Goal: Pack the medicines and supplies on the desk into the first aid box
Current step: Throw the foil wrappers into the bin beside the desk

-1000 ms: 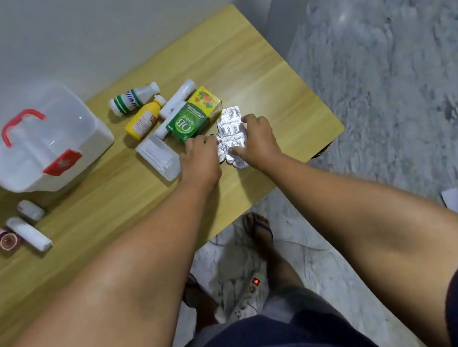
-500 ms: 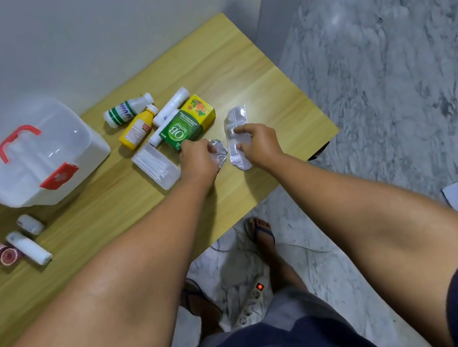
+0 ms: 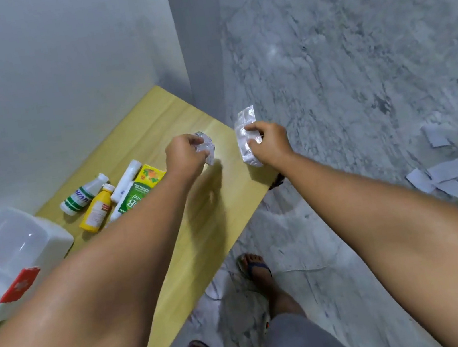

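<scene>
Both our hands are up off the desk (image 3: 197,208) right now, each one clamped on silver foil. Our left hand (image 3: 186,157) pinches a small crumpled blister strip (image 3: 206,149) between thumb and fingertips, held above the desk's far end. Our right hand (image 3: 269,143), out at three o'clock from the left, grips a longer blister strip (image 3: 246,137) that stands nearly upright, its top poking above the fingers, and it hangs past the desk's right edge, over the grey marble floor (image 3: 354,63). The two strips are apart, with a clear gap between them.

Down on the desk at about eight o'clock from our left hand lies the cluster of supplies: a white bottle with a green label (image 3: 82,195), a yellow bottle (image 3: 97,209) just beside it, a white tube (image 3: 126,177) and a green and yellow box (image 3: 141,188), partly hidden behind our left forearm. Further out at eight o'clock sits the first aid box (image 3: 10,259), white with a clear lid, red handle and red latch, lid down. White paper scraps (image 3: 443,172) lie on the floor at four o'clock from our right hand
</scene>
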